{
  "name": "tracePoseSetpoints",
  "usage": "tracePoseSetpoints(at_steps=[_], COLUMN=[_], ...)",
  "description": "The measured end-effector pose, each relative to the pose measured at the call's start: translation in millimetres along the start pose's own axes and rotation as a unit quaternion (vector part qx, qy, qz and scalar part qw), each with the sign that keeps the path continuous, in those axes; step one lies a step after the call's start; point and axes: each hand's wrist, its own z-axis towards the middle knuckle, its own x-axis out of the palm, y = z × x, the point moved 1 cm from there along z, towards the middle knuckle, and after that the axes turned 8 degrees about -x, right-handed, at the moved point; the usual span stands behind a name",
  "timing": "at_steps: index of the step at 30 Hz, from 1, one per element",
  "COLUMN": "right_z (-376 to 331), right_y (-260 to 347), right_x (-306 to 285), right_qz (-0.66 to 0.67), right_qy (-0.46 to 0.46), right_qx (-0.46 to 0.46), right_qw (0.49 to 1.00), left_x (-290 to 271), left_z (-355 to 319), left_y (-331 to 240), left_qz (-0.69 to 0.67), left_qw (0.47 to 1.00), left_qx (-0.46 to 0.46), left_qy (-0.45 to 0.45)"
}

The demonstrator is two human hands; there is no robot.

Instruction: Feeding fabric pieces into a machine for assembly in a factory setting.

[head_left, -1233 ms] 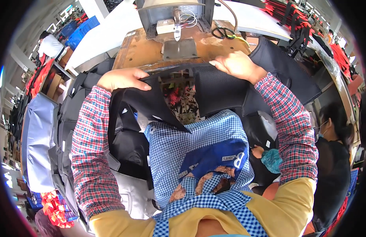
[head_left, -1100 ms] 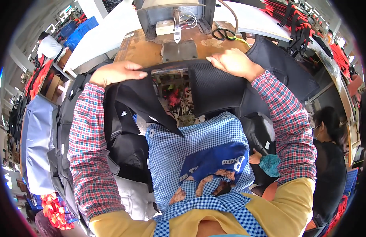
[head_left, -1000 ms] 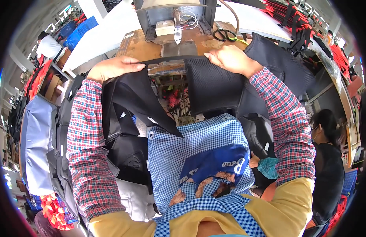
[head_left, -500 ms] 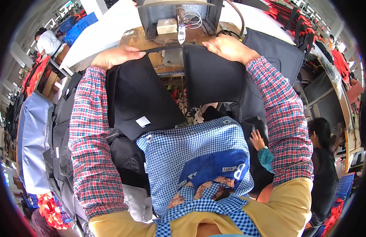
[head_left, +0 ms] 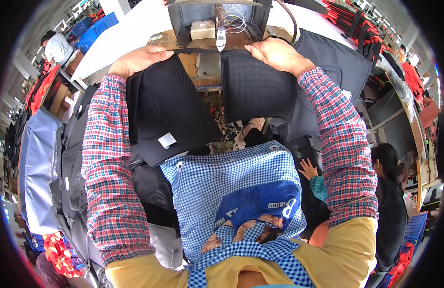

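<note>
A black padded mesh fabric piece (head_left: 258,84) is stretched between my two hands, its top edge drawn out as a narrow strip under a clear pointed tip (head_left: 221,42) of a grey metal machine. My left hand (head_left: 142,60) is closed on the strip at the left, thumb along the top, with a wide black panel (head_left: 176,110) hanging below it. On that panel is a small white label (head_left: 166,140). To the right of the tip, my right hand (head_left: 277,55) pinches the upper edge. Fingers beneath the fabric are hidden.
The metal machine housing (head_left: 250,21) stands on a worn wooden board ahead. More black padded pieces (head_left: 332,62) lie at the right. A co-worker's hand (head_left: 308,169) in a teal sleeve is near my right forearm, beside a dark-haired person (head_left: 390,165). Blue crates (head_left: 94,32) stand far left.
Both hands have shifted slightly up and away from me, bringing the fabric's top edge up to the clear tip. The panels below have risen with it. The co-worker's hand has moved slightly left.
</note>
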Motion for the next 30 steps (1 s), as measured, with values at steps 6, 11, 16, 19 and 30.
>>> tracePoseSetpoints(at_steps=[6, 11, 16, 19, 30], right_z=[-3.6, 1.8, 3.9, 4.8, -2.6], right_y=[-3.6, -6.5, -9.8, -17.4, -22.7], right_x=[0.4, 8.6, 10.9, 14.7, 10.6], right_qz=[-0.033, -0.014, -0.018, -0.014, -0.008], right_qy=[0.016, -0.02, -0.021, -0.024, -0.024], right_qx=[0.052, 0.031, 0.029, 0.039, 0.038], right_qw=[0.998, 0.999, 0.999, 0.999, 0.999], left_x=[-0.3, -1.8, -2.2, -0.6, -4.3], left_z=[11.6, 16.4, 19.2, 22.2, 11.1], left_y=[-2.3, 4.8, 2.6, -0.2, 7.2], left_qz=[0.036, 0.033, -0.004, -0.034, 0.024], left_qw=[0.999, 0.998, 1.0, 0.999, 0.999], left_qx=[0.026, 0.038, 0.021, 0.001, 0.018], left_qy=[-0.026, -0.035, -0.02, -0.004, -0.034])
